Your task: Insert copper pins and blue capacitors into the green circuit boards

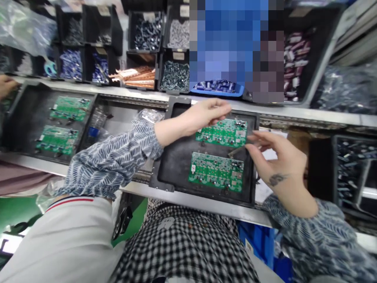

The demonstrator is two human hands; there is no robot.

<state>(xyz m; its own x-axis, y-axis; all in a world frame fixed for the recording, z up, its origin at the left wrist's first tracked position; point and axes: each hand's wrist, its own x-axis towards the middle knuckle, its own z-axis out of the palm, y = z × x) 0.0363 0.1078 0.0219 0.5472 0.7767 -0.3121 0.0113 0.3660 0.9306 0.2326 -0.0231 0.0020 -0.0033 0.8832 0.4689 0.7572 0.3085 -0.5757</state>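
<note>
Two green circuit boards lie in a black tray: an upper circuit board (221,133) and a lower circuit board (216,171). My left hand (207,114) is over the top edge of the upper board, its thumb and fingers pressed together. Whatever they pinch, if anything, is too small to make out. At the tray's right edge, my right hand (277,161) grips a thin, pale strip (236,151) between thumb and fingers. The strip points left over the gap between the boards; its exact kind is unclear.
The black tray (176,173) sits on metal rails. To the left, another black tray (20,118) holds two more boards, with another person's hand (6,86) beyond. Bins of small components line the back, including a bin of orange taped strips (140,74). More parts fill a bin (349,177) at right.
</note>
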